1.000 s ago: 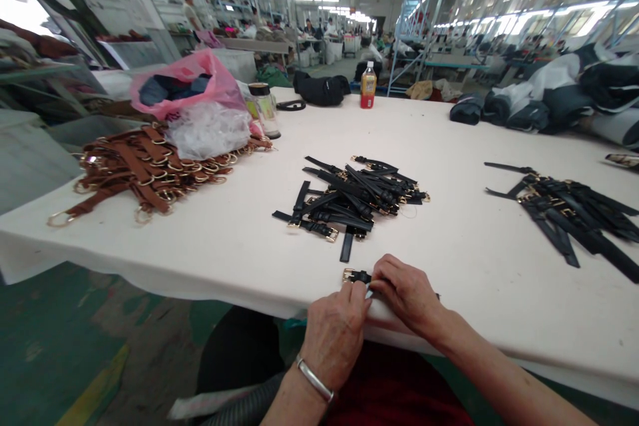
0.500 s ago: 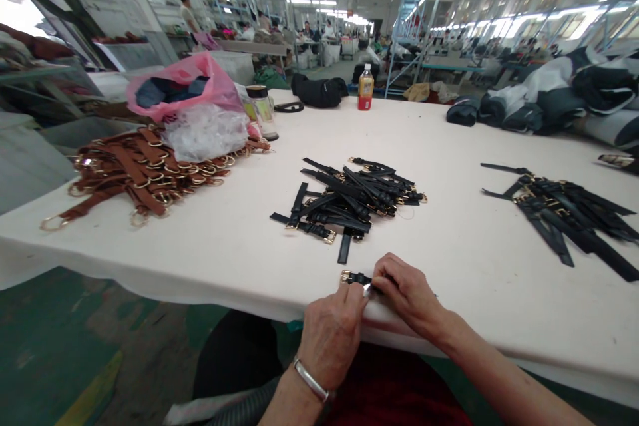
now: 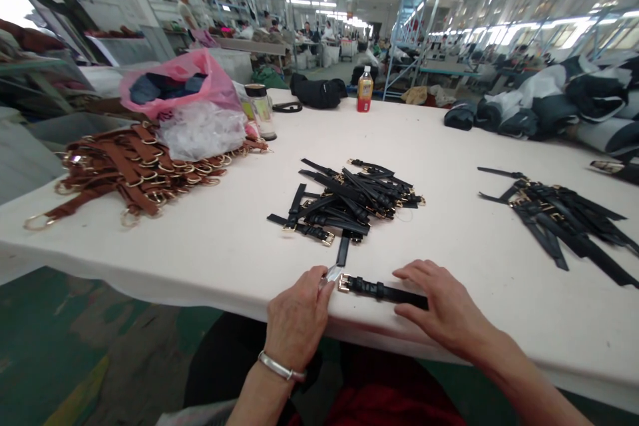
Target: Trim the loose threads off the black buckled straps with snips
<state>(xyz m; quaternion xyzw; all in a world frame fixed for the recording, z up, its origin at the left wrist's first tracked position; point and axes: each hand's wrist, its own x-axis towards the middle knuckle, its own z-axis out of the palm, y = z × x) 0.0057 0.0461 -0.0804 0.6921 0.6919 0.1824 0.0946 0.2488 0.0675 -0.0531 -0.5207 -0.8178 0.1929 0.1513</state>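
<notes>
- Both hands are low at the near edge of the white table [image 3: 214, 246]: the left hand [image 3: 297, 319] is curled, fingertips pinching a small shiny bit of metal [image 3: 331, 273] just beside the buckle; what exactly it is, I cannot tell.
- Right hand [image 3: 442, 306] lies flat, fingers spread and loose, their tips resting on the tail end of a black strap [image 3: 382, 291].
- That strap lies straight along the table edge between the two hands: narrow, dark, matte leather-like band, a gold square buckle [image 3: 343, 283] at its left end, small loops along its length.
- A silver bangle [image 3: 281, 367] rings the left wrist.
- Just beyond, a loose heap of black straps [image 3: 349, 200], same slim shape, gold buckles glinting, criss-crossed.
- Further right, a second black pile [image 3: 559, 216], longer bands fanned out.
- Far left, brown straps [image 3: 124, 170] with gold rings, stacked in a thick bundle.
- Behind them a pink plastic bag [image 3: 200, 83], crinkled clear plastic [image 3: 202, 130], a lidded jar [image 3: 261, 110].
- An orange drink bottle [image 3: 365, 89] stands upright at the far edge, beside a black bag [image 3: 319, 90].
</notes>
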